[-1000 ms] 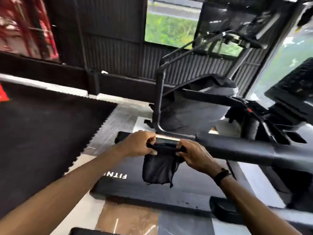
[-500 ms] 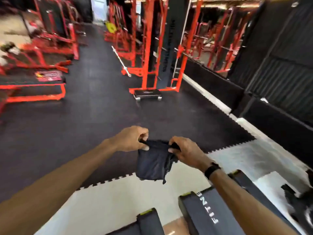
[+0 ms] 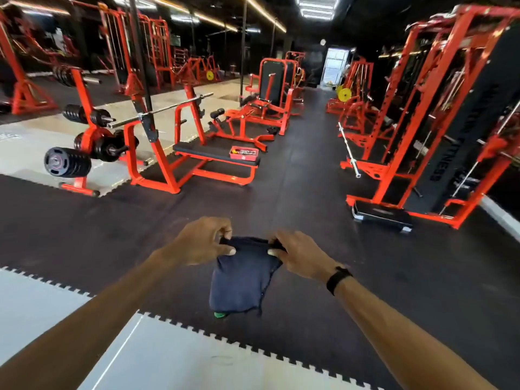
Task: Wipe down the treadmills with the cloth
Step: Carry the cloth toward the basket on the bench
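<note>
A dark blue cloth point(image 3: 240, 280) hangs folded in front of me, held by its top edge. My left hand point(image 3: 201, 242) pinches the top left corner and my right hand point(image 3: 299, 253) pinches the top right corner; a black band sits on the right wrist. A small green bit shows under the cloth's lower edge. No treadmill is in view.
Black rubber floor mats point(image 3: 309, 192) run ahead, with grey mats point(image 3: 168, 356) at lower left. An orange bench press rack point(image 3: 180, 153) with plates stands left. An orange cable machine point(image 3: 439, 130) and a black step platform point(image 3: 381, 215) stand right.
My view has swung left, away from the treadmills, onto the open gym floor. Both hands keep the same grip on the cloth in front of me.
</note>
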`<state>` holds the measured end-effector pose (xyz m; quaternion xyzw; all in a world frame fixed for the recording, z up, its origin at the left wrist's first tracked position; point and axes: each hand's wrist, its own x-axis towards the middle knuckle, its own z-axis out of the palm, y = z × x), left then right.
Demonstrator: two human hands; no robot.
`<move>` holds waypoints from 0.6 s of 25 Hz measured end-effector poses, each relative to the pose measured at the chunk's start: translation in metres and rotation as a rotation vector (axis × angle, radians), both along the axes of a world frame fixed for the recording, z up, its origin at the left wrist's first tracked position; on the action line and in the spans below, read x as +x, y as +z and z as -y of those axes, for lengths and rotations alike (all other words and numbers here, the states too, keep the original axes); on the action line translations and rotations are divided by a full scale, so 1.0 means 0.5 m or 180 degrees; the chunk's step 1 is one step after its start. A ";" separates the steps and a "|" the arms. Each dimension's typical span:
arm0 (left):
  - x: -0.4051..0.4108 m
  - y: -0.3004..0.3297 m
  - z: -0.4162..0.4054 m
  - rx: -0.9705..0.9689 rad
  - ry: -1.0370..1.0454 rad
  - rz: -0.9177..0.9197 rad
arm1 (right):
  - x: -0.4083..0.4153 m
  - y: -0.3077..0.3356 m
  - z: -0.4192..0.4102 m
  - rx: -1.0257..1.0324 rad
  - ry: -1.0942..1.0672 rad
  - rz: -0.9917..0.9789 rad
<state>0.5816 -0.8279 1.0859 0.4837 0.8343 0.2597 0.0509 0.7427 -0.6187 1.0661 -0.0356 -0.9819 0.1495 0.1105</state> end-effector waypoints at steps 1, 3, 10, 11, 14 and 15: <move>-0.040 0.001 -0.005 -0.0008 0.0100 0.0061 | -0.053 0.000 -0.017 0.0037 0.0079 0.0012; -0.104 0.010 -0.020 0.0002 0.0228 0.0098 | -0.136 0.016 -0.043 0.0123 0.0158 -0.0044; -0.313 0.071 -0.160 0.0239 0.0170 -0.0117 | -0.346 0.062 -0.166 0.0083 0.0133 -0.0457; -0.330 0.075 -0.182 0.0217 0.0108 -0.0150 | -0.365 0.065 -0.186 0.0087 0.0120 -0.0491; -0.400 0.070 -0.269 -0.0056 -0.0020 -0.0429 | -0.429 0.061 -0.269 0.0183 0.0134 -0.0583; -0.425 0.062 -0.299 -0.0121 -0.0021 -0.0578 | -0.450 0.058 -0.299 0.0231 0.0160 -0.0564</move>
